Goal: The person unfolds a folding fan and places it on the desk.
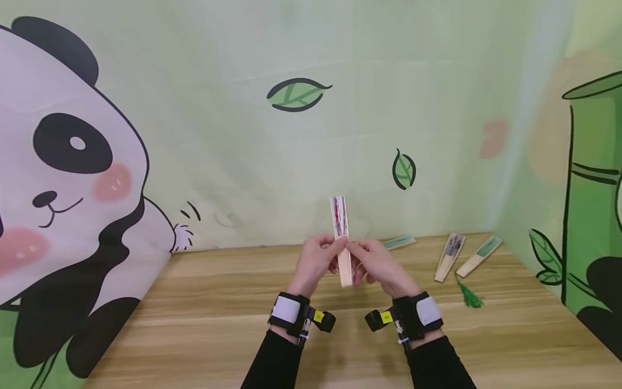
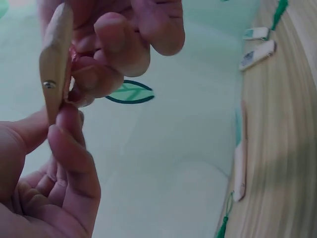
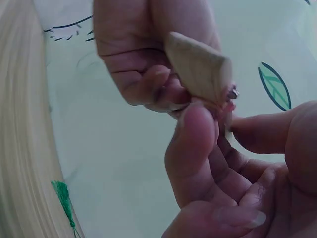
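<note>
Wearing black sleeves (image 1: 274, 362), ending well behind the hands. Carrying a black band (image 1: 302, 313) with a pale rectangular patch (image 1: 285, 309) just behind the left hand (image 1: 315, 262); repeating both behind the right hand (image 1: 384, 265). Mounting a small black camera (image 1: 329, 322) on each band's inner side, bearing a yellow label (image 1: 318, 316). Running a short cable (image 1: 305, 327) from each, toward the sleeve.

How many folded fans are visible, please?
4: the held fan, between the left hand and right hand; on the table, another fan beyond the right hand, then a grey-patterned fan and the rightmost fan.
</note>
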Demonstrator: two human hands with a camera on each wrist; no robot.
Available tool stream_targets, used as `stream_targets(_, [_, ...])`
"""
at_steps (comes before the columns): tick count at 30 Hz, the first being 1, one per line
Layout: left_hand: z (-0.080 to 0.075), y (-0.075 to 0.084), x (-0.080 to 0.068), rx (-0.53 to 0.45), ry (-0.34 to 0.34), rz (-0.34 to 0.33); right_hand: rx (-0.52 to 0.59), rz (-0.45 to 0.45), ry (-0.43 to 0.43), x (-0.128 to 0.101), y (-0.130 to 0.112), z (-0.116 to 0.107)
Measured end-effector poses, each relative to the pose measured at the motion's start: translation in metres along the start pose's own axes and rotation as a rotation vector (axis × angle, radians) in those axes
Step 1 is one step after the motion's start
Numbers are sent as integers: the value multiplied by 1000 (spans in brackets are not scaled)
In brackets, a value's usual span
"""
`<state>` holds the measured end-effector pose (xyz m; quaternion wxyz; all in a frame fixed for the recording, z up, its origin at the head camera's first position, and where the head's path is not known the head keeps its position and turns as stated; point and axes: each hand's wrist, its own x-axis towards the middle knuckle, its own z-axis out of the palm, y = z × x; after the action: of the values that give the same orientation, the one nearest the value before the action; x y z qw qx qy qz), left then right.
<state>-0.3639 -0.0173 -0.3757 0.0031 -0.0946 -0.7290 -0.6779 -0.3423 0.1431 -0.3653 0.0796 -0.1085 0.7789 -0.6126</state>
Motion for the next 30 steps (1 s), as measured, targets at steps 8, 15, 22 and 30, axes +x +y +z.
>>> stream_targets(8, [9,-8,-5,-61,39,43,51,-9,32,-3,8,-1])
stream_targets(15, [15,-3,-7,-104,21,16,78,-32,68,-4,6,-4])
stream_targets(22, [4,4,-11,-105,-32,21,84,-59,48,-9,0,-3])
stream_targets(30, [0,-1,-13,-129,-43,6,89,-52,70,-8,1,2])
